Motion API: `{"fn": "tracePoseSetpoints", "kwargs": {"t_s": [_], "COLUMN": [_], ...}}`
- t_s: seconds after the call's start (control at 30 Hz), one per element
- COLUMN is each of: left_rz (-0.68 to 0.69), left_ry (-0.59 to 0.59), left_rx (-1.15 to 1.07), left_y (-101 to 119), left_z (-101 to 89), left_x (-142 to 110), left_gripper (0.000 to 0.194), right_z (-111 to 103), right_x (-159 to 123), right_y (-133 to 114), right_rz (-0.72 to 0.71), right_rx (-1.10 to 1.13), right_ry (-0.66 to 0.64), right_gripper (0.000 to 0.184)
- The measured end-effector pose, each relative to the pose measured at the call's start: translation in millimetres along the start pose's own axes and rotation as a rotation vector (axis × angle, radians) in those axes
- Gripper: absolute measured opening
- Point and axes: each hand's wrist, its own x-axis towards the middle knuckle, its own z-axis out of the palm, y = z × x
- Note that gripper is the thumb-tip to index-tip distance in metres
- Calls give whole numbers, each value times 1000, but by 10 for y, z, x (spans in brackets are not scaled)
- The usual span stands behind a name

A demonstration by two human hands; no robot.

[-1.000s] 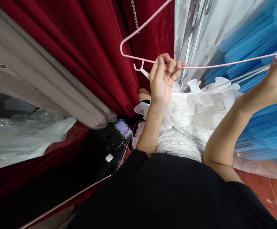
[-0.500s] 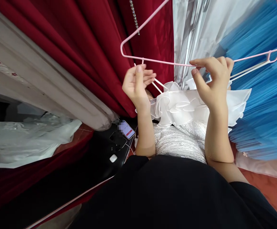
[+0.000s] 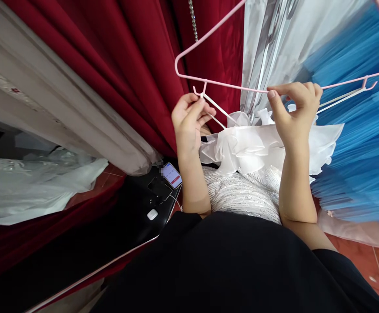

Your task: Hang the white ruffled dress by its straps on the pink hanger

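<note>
Ruffled white dress below a pink hanger, both our hands at work

We see a red curtain [image 3: 121, 74] fill the upper left and blue tulle [image 3: 355, 169] the right side. A black surface [image 3: 108, 234] spans the lower left. Our ruffled white dress [image 3: 244, 195], its lower part sequined, lies at the centre, just above our black top [image 3: 241, 261]. Across the upper right, our pink hanger [image 3: 224, 84] slants above the ruffles. Our right hand [image 3: 295, 113] pinches its lower bar between thumb and forefinger. Our left hand [image 3: 188, 126] pinches the end of the left white strap [image 3: 219, 108] at the hanger's left hook, other fingers loosely spread. The right white strap [image 3: 342, 99] reaches the other hook. Left of centre, a lit phone [image 3: 172, 175] lies on the black surface, with a small white case [image 3: 152, 214] near it.
</note>
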Motion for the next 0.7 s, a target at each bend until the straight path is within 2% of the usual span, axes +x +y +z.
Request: {"fn": "tracePoseSetpoints", "kwargs": {"t_s": [0.1, 0.2, 0.3, 0.4, 0.53, 0.7], "left_rz": [96, 177, 251, 242, 230, 410], "left_ry": [143, 202, 259, 299, 299, 251], "left_rx": [-67, -231, -306, -245, -117, -79], "left_y": [162, 237, 170, 0, -150, -11], "left_z": [0, 14, 8, -21, -53, -38], "left_x": [-10, 56, 157, 242, 299, 283], "left_gripper": [16, 18, 21, 14, 5, 22], "right_z": [-19, -35, -20, 7, -2, -62], "right_x": [6, 8, 3, -8, -13, 14], "right_y": [35, 47, 41, 37, 45, 18], "right_rz": [-28, -69, -63, -23, 7, 18], "right_rx": [34, 28, 10, -6, -13, -31], "right_ry": [15, 17, 27, 23, -4, -22], "right_gripper": [23, 22, 17, 12, 14, 15]}}
